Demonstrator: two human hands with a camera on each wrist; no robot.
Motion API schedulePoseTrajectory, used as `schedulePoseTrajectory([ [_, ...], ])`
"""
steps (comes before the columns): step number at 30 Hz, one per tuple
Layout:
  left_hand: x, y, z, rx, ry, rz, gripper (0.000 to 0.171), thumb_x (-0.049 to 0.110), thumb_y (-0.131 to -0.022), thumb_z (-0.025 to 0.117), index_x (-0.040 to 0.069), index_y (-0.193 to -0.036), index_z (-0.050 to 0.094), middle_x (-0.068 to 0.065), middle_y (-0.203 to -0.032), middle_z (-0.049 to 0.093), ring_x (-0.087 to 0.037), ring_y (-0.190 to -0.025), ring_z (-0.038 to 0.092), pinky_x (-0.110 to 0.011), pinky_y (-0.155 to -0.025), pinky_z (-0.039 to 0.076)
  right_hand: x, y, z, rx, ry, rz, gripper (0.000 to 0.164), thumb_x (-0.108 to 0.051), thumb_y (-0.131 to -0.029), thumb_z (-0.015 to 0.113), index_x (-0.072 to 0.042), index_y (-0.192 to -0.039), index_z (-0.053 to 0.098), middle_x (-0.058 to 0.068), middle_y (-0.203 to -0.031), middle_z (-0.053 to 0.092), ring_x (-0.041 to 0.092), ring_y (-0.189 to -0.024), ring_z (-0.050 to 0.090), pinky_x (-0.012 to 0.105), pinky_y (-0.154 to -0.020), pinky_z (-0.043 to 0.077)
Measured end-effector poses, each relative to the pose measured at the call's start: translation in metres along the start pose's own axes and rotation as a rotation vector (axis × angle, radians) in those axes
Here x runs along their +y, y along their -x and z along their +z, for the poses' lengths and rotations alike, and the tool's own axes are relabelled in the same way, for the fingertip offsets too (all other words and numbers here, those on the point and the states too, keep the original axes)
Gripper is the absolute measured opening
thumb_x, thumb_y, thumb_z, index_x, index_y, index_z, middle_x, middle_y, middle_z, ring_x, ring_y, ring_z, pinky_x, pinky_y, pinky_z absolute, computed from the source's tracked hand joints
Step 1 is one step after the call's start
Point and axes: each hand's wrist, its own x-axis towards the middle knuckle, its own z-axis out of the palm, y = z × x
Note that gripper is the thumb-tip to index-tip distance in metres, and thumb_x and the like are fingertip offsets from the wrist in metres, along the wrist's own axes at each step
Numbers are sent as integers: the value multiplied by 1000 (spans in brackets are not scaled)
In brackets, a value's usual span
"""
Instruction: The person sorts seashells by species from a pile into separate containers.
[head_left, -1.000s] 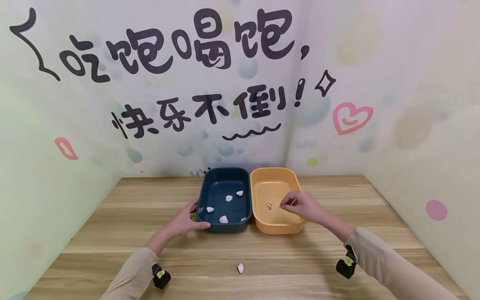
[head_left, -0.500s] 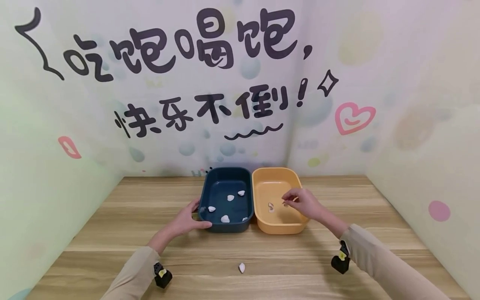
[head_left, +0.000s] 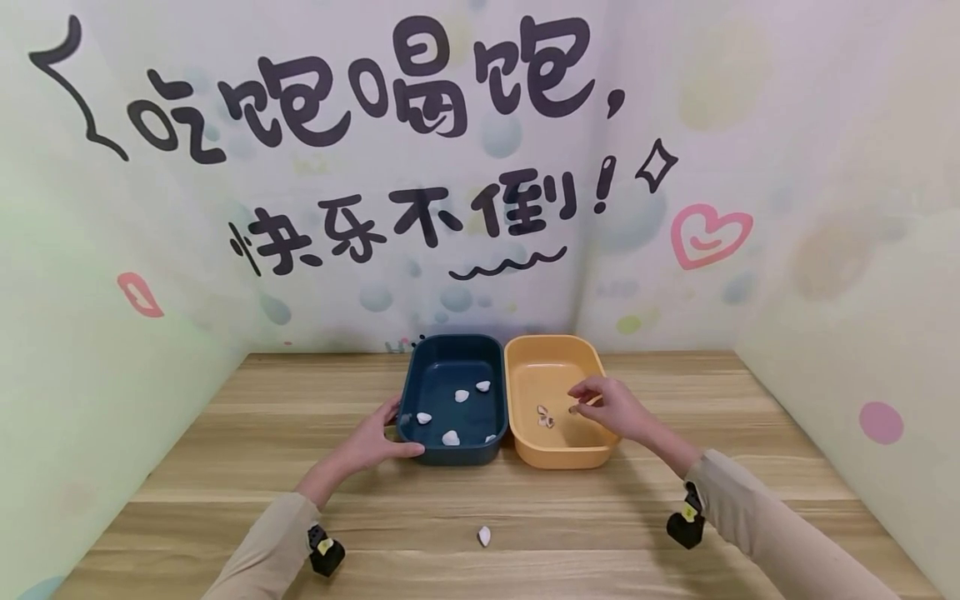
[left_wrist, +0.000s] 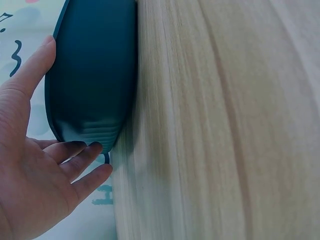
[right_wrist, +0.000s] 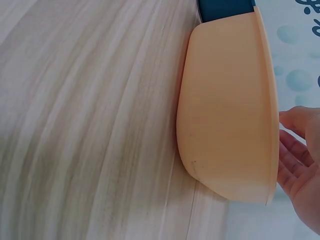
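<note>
In the head view my left hand (head_left: pixel 372 439) holds the left front corner of a dark blue bin (head_left: pixel 456 456), thumb along the front rim and fingers at its side. In the left wrist view the thumb of that hand (left_wrist: pixel 37 150) lies at the rim of the bin. Several small white shell-like pieces (head_left: pixel 451 437) lie scattered in the blue bin. My right hand (head_left: pixel 611 408) hangs over the yellow bin (head_left: pixel 562 457), thumb and index finger parted. A small brown piece (head_left: pixel 573 409) shows at the thumb tip; whether it touches is unclear. Several small brownish pieces (head_left: pixel 543 411) lie in this bin.
Both bins stand side by side towards the back of the wooden table (head_left: pixel 315 533). One white shell-like piece (head_left: pixel 484 536) lies on the table in front of them. A printed curtain (head_left: pixel 337 308) hangs behind the table, with pale walls at both sides.
The right thumb and index finger, pinched together a second ago, have parted, and the hand has shifted slightly right. Another brownish piece now lies in the yellow bin. The left hand keeps its hold.
</note>
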Motion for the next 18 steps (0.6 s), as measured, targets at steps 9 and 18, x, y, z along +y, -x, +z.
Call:
schedulePoseTrajectory([
  [9, 1, 0, 0, 3, 14, 4, 94, 29, -73, 76, 3, -143, 20, -21, -143, 30, -36, -130, 30, -54, -103, 25, -10, 1, -2, -10, 13, -12, 18, 0, -79, 66, 6, -95, 64, 20, -92, 64, 29, -83, 60, 26, -67, 51],
  [18, 1, 1, 1, 5, 11, 0, 94, 31, -72, 77, 4, -143, 21, -20, -143, 31, -36, -130, 31, -55, -102, 25, -16, 5, -4, -19, 28, -19, 15, -2, -80, 66, 3, -95, 65, 15, -92, 65, 30, -84, 60, 30, -68, 51],
])
